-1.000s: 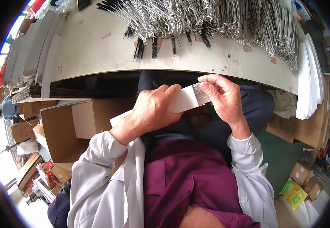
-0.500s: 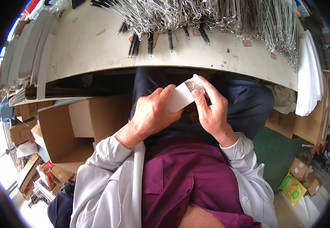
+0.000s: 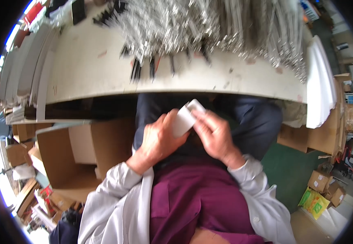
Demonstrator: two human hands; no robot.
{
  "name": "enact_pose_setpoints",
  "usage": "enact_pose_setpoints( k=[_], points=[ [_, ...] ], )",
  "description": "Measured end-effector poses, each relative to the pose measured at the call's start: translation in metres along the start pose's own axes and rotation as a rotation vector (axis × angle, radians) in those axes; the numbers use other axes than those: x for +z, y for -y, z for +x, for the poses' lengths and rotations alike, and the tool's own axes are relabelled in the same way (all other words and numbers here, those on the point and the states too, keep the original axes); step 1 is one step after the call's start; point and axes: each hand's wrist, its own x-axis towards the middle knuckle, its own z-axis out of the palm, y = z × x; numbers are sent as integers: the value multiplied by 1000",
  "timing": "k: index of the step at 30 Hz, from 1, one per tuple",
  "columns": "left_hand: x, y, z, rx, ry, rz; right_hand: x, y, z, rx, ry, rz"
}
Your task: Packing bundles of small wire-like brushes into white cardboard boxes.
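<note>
A small white cardboard box (image 3: 183,122) is tilted above my lap, just in front of the table edge. My left hand (image 3: 159,137) is closed round its left side. A pale, see-through plastic tray (image 3: 197,105) shows at the box's upper right end, blurred. At this end my right hand (image 3: 214,136) pinches with its fingers drawn together against the tray's near side. Motion smears the fingertips, and what lies in the tray cannot be made out.
Across the white table (image 3: 91,77) lies a big heap of wire-handled brushes (image 3: 176,30), several black bristle ends toward me. Stacked white card (image 3: 32,67) stands left, more folded white card (image 3: 321,85) right. An open cardboard box (image 3: 64,156) sits below the table at left.
The right fingers have shifted from gripping the tray's outer end to its near side. Both hands and the box sit lower in view and a little left, as the whole view has shifted.
</note>
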Motion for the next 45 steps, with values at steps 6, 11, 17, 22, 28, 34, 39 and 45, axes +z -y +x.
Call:
enact_pose_setpoints(
  k=[6, 11, 17, 22, 28, 34, 39, 45],
  points=[
    [4, 2, -7, 2, -17, -65, -4, -13, -4, 347, 280, 416],
    [4, -3, -2, -38, 51, -153, -1, -5, -6, 131, 214, 114],
    [8, -3, 3, -30, 65, -227, 2, -9, -7, 186, 165, 275],
    [6, -7, 7, -57, 64, -163, 10, -9, -8, 246, 10, 238],
    [10, -2, 0, -12, 124, -78, 15, -20, -9, 118, -33, 69],
    [14, -2, -13, -40, 81, -122, 19, -2, -15, -178, -35, -426],
    [12, 0, -11, -52, -43, -239, 21, -4, -16, 312, 24, 253],
    [-1, -3, 0, -77, 37, -265, 14, -8, -9, 282, -7, 471]
  ],
)
